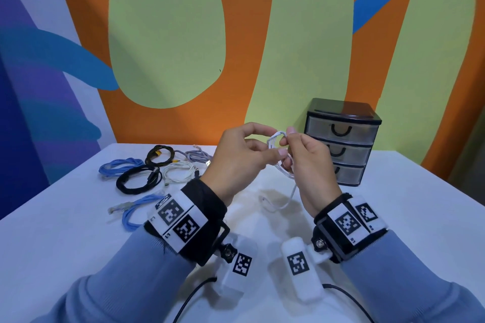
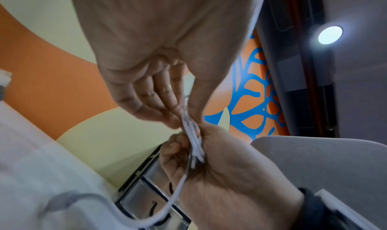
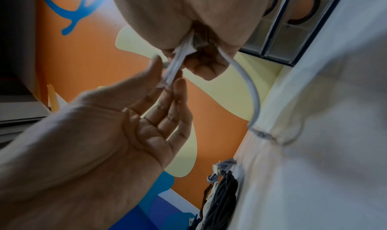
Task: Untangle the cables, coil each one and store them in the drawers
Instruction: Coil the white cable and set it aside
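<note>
A thin white cable (image 1: 273, 137) is held up over the white table (image 1: 380, 217), wound into a small bundle of loops. My left hand (image 1: 273, 148) pinches the loops between thumb and fingers. My right hand (image 1: 287, 139) grips the same bundle from the right. The left wrist view shows the strands (image 2: 194, 139) running from my left hand (image 2: 180, 116) down into my curled right hand (image 2: 220, 167). A loose tail (image 3: 254, 92) hangs from my right hand (image 3: 199, 56) down to the tabletop, where its end (image 1: 265, 200) lies. All three drawers of the black unit (image 1: 341, 147) are closed.
Several coiled cables lie at the table's left: a blue one (image 1: 118, 166), a black-and-yellow one (image 1: 160, 155), a grey one (image 1: 196, 156), a white one (image 1: 178, 173), a black one (image 1: 139, 181) and another blue one (image 1: 139, 210). A painted wall stands directly behind the table.
</note>
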Demonstrator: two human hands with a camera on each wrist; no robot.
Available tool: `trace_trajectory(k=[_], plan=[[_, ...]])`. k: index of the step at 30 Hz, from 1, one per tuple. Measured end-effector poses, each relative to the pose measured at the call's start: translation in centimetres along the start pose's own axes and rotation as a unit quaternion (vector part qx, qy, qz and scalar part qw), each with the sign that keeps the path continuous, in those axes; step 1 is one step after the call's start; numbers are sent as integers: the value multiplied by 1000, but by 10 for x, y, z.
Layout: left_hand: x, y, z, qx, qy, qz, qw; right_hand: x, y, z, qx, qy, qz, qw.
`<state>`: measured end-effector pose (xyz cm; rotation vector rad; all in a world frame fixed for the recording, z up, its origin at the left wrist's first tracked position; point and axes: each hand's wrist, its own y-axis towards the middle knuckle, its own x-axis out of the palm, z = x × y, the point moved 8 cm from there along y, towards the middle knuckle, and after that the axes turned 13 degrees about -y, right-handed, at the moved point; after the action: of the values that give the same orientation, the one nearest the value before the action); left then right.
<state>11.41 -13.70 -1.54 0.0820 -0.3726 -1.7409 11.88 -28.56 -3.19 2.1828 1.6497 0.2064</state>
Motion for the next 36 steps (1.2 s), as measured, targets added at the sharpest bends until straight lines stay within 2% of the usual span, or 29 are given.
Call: trace_trajectory(k=[2, 5, 9, 14, 16, 19, 22, 24, 27, 30, 32, 33, 35, 36], plan=[[-5, 1, -2, -1, -28, 21, 999, 3, 0, 2, 12, 19, -14, 1000], [0, 1, -5, -44, -82, 7, 996, 8, 1, 6, 41, 35, -40, 998], [1, 2, -9, -91, -197, 16, 976, 11, 1, 9, 86, 66, -58, 992], [8, -2, -6, -128, -291, -40, 947, 7, 3, 8, 93, 74, -55, 991], [7, -1, -2, -110, -289, -52, 950, 6, 1, 7, 122, 144, -70, 980], [-2, 3, 2, -70, -226, -38, 971, 6, 0, 1, 152, 290, -111, 938], [-3, 3, 1, -65, -229, -30, 971, 8, 1, -5, 147, 350, -143, 914], [1, 2, -1, -72, -261, -34, 962, 11, 1, -3, 145, 319, -145, 925], [8, 2, -1, -85, -305, -55, 947, 14, 0, 3, 133, 221, -132, 957], [12, -1, 2, -101, -336, -79, 933, 15, 1, 2, 122, 199, -125, 964], [9, 0, 2, -93, -313, -69, 943, 12, 1, -2, 125, 232, -129, 956], [5, 2, 4, -71, -267, -56, 959, 12, 1, -4, 127, 257, -135, 949], [-4, 3, 12, -2, -126, -26, 992, 11, 1, -8, 128, 300, -151, 933], [-7, 4, 17, 33, -55, -18, 998, 11, 0, -9, 128, 320, -161, 925]])
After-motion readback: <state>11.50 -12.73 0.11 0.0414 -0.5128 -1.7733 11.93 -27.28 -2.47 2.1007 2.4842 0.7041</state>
